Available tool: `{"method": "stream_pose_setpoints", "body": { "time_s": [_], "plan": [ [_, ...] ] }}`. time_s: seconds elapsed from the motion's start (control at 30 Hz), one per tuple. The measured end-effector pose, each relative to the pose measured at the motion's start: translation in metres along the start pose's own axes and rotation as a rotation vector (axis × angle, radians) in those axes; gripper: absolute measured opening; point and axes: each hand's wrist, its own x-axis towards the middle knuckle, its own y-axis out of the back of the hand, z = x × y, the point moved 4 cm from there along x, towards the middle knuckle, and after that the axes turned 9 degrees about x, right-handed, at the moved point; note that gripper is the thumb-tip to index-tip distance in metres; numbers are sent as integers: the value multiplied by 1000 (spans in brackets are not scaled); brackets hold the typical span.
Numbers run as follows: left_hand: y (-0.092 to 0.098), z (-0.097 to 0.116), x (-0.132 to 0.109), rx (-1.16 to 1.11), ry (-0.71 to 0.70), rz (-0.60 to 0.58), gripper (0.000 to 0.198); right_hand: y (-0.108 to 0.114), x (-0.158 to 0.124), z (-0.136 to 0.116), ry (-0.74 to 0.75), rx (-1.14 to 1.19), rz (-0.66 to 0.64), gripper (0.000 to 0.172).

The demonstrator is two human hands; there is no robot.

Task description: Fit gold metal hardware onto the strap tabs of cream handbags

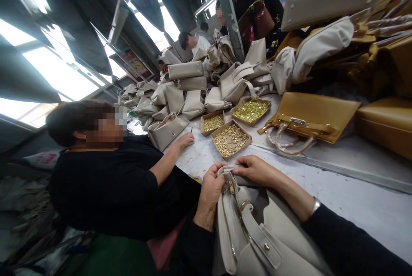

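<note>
A light beige handbag [283, 228] with gold zips and a buckled strap lies before me at the table's near edge. My left hand [210, 190] is closed on the bag's upper edge, thumb on top. My right hand [255, 169] pinches the same edge from the other side, a short gap from the left. Whether a small fitting sits between the fingertips is hidden. Beyond my hands stands a cardboard tray of small gold studs [230, 138]. Past it are a tray of flat shiny gold pieces [251, 109] and a smaller tray of gold pieces [212, 122].
At my left sits a co-worker in black [106, 181], one hand [185, 140] on the white table [354, 194] beside a beige bag [169, 130]. A tan handbag [313, 115] lies to the right. Piled beige bags [189, 76] fill the back; more tan bags [386, 125] stand far right.
</note>
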Motion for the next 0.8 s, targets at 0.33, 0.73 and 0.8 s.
{"method": "stream_pose_setpoints", "body": {
  "time_s": [0.33, 0.73, 0.8],
  "plan": [
    [0, -1, 2, 70, 1, -18, 52, -1, 3, 12, -50, 226, -100, 41],
    [-2, -5, 6, -69, -15, -84, 60, -8, 1, 20, -95, 631, -203, 59],
    [-3, -5, 7, -75, -9, -56, 61, -7, 1, 22, -109, 646, -199, 59]
  ]
}}
